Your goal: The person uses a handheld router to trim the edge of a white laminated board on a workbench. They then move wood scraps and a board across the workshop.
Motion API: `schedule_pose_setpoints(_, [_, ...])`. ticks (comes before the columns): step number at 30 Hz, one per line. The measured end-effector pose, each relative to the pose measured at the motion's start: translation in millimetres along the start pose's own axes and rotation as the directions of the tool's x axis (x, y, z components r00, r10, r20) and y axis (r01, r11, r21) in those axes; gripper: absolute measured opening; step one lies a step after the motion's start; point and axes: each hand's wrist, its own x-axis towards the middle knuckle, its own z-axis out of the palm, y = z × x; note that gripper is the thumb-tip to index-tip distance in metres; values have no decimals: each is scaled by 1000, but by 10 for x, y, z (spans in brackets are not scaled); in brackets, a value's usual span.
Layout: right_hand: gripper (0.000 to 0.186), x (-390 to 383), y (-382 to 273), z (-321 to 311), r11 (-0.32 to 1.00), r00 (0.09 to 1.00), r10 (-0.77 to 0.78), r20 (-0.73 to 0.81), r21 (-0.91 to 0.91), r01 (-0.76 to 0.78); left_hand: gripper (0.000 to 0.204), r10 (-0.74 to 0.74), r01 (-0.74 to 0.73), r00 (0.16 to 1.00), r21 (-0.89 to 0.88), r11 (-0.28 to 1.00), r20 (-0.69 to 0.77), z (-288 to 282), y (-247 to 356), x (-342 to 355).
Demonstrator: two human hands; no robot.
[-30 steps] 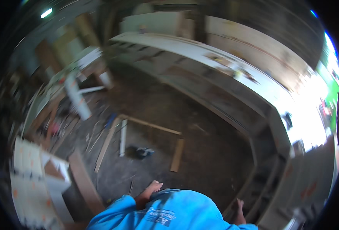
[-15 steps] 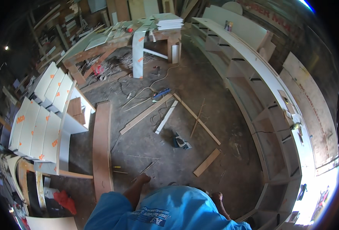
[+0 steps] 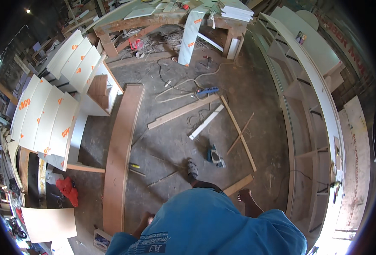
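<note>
My right hand [image 3: 244,195] hangs beside my body with its fingers loosely apart and nothing seen in them. Just left of it, on the floor, lies a short wooden board [image 3: 239,185], partly covered by my shirt. My left hand [image 3: 149,218] is low at my other side, its fingers mostly hidden by the blue shirt. Nearest to that hand is a long brown wooden panel [image 3: 122,157] flat on the floor. My sandalled foot [image 3: 192,168] is stepping forward, near a blue and grey power tool [image 3: 214,156] that resembles a planer.
Wood strips [image 3: 183,111] and a blue power strip [image 3: 208,91] with cables lie ahead. A yellow-handled tool [image 3: 134,165] is by the panel. White drawer-front cabinets [image 3: 48,114] stand left; a long open cabinet [image 3: 311,97] runs along the right. A workbench [image 3: 132,23] stands beyond.
My view has tilted down and turned left. A foot has come forward into view. My left hand has drawn back beside the shirt; my right hand still hangs at my side.
</note>
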Motion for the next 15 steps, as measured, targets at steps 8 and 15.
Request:
schedule_pose_setpoints(8, [21,1431,-2592,772,476,987,-97,-131,-877,-69,49,57,-74,977,-79,994,-204,-912,984,788])
schedule_pose_setpoints(15, [12,2621,-4734,1756,-470,751,-427,503,-833,291,36,43,-206,910,-361,910,-412,-2181,2316,1769])
